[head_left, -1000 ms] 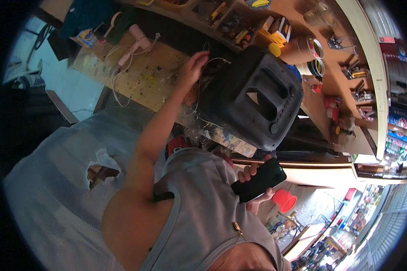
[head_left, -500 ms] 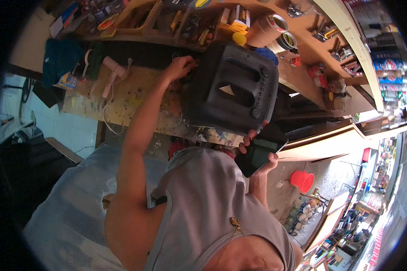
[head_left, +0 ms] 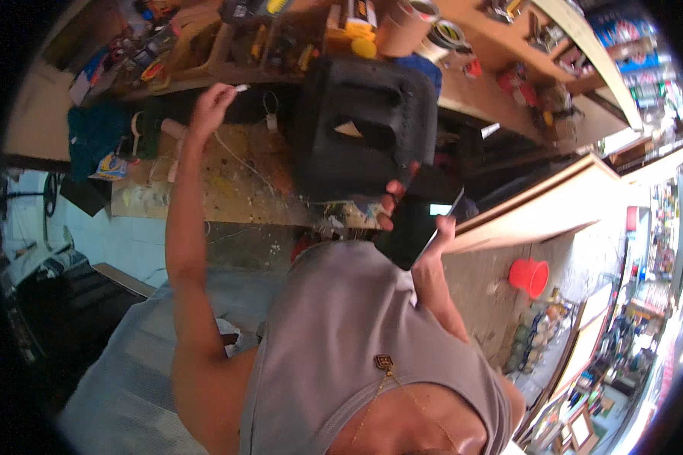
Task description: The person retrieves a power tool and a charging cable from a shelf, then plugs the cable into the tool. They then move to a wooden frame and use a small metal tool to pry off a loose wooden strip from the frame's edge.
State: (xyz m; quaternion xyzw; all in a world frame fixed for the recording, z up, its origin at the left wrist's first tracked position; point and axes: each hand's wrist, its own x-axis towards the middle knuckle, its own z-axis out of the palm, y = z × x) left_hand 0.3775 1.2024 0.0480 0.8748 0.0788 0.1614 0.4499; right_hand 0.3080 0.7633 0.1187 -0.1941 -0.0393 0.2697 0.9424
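My left hand [head_left: 215, 105], at the far left of centre, is closed on a white cable [head_left: 240, 161]. The cable's small white plug end sticks out past the fingertips, and its cord trails down across the workbench [head_left: 228, 182]. A dark smartphone [head_left: 416, 227] rests in my right hand [head_left: 442, 241], fingers along one edge and thumb on the other; a bright patch shows on its screen. Just beyond the phone, a black plastic case [head_left: 364, 114] with moulded recesses and a row of round buttons stands on the bench. Another white cord with a plug [head_left: 272, 120] hangs left of the case.
A wooden shelf [head_left: 463, 95] above the bench carries tins, boxes and trays of tools. At the left lie a dark teal cloth [head_left: 95, 140] and a roll of tape [head_left: 136, 133]. A red bucket [head_left: 529, 278] stands on the floor to the right, near a wooden panel [head_left: 539, 197].
My left hand has moved left and away from beside the black case, with the white cable end now showing in it. The phone has shifted slightly up and left in view.
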